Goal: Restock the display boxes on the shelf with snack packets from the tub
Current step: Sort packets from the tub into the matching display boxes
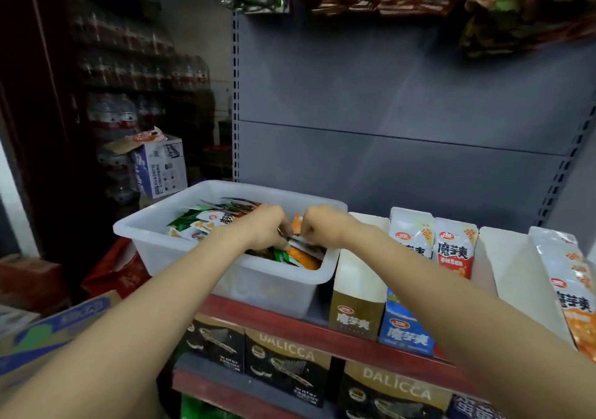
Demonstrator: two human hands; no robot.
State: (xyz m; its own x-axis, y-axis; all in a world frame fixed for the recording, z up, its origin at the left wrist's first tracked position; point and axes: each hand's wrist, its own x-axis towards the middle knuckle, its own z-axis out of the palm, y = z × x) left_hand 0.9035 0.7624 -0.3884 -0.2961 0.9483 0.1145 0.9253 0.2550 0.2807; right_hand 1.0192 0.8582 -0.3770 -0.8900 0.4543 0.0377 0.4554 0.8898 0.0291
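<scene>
Both hands reach into a translucent white tub (180,251) that sits at the left end of a red-edged shelf (322,328) and holds a loose heap of snack packets (206,222) in green, white and orange. The left hand (266,228) and the right hand (317,225) are curled and meet over the heap, together pinching a small bunch of orange-and-white packets (298,225). Just right of the tub stand the display boxes: a gold-fronted box (356,318) and a blue-fronted box (404,331), both printed 魔芋爽. Upright white packs (433,241) with the same 魔芋爽 lettering and a red lower band stand in the blue box. Farther right, another such pack (571,289) leans in a white box (512,267). On the shelf below, dark cartons (287,367) read DALICCA.
</scene>
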